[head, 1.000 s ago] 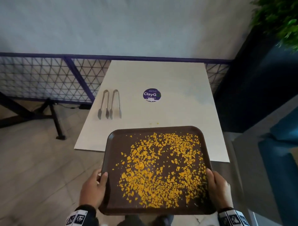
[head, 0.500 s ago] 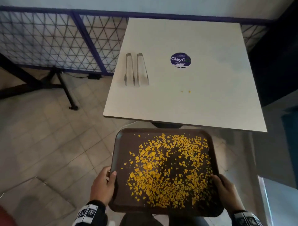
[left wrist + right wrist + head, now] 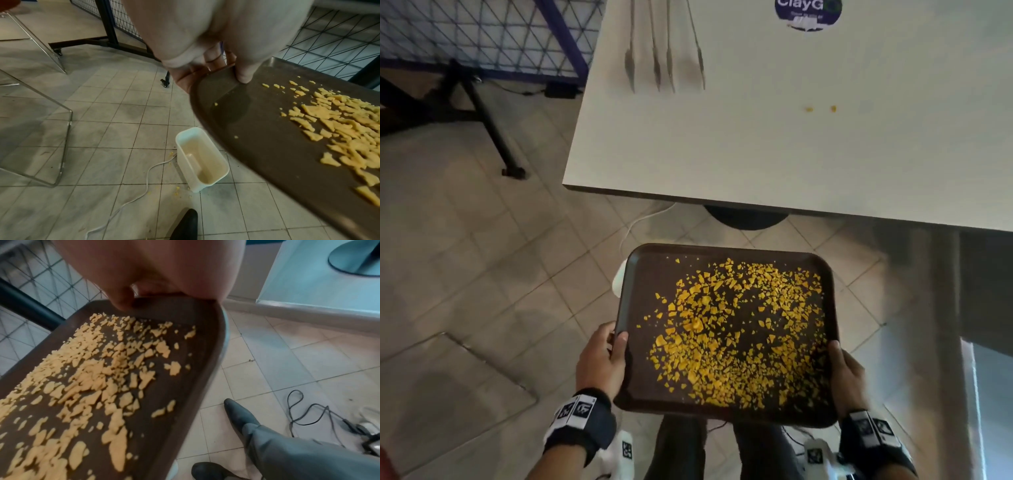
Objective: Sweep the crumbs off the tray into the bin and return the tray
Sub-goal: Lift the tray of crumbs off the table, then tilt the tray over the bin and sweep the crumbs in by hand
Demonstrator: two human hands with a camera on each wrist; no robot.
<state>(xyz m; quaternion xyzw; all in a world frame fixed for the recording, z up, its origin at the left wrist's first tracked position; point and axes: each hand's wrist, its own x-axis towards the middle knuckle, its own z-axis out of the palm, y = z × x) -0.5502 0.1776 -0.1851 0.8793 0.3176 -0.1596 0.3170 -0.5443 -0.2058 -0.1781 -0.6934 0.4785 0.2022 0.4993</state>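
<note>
The brown tray [image 3: 640, 342] of yellow crumbs [image 3: 736, 329] is held clear of the tabletop [image 3: 756, 144], above the white bin [image 3: 202, 160], each side edge clasped in the grip of the left hand [image 3: 599, 363] and right hand [image 3: 847, 377].

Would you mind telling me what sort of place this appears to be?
Probably a self-service café or canteen seating area. A white table bears a "ClayGo" clean-as-you-go sticker and two serving tongs, and both hands carry a brown cafeteria tray of crumbs above a tiled floor.
</note>
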